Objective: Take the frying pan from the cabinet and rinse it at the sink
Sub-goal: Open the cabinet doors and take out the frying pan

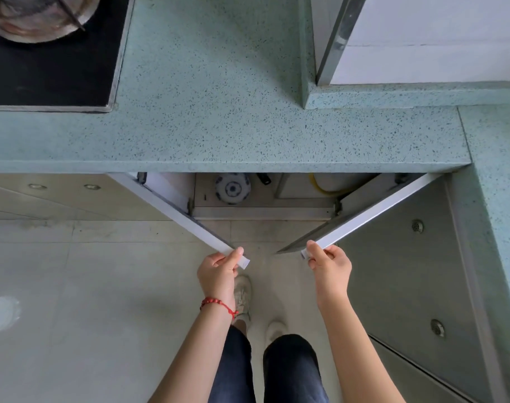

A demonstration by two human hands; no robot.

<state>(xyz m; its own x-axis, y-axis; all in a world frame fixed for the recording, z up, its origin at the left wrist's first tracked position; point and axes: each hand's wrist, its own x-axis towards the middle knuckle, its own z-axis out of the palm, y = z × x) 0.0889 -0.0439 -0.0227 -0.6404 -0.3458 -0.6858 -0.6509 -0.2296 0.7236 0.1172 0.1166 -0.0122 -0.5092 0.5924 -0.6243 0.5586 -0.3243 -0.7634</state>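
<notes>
I look straight down at a base cabinet (262, 212) under a green speckled countertop. Both of its white doors stand swung outward. My left hand (220, 270) grips the free edge of the left door (184, 216). My right hand (329, 266) grips the free edge of the right door (370, 215). Inside, a blue-and-white ceramic jar (232, 188) lies on the cabinet floor, with a dark handle-like piece (264, 178) just right of it and a yellow hose (320, 187) further right. No frying pan body is visible; the countertop hides most of the interior.
The countertop (218, 112) runs across the view and turns down the right side. A black cooktop (53, 68) with a metal wok (41, 16) sits at top left. Closed cabinet fronts (407, 274) stand at right. My feet rest on the pale tiled floor (88, 286).
</notes>
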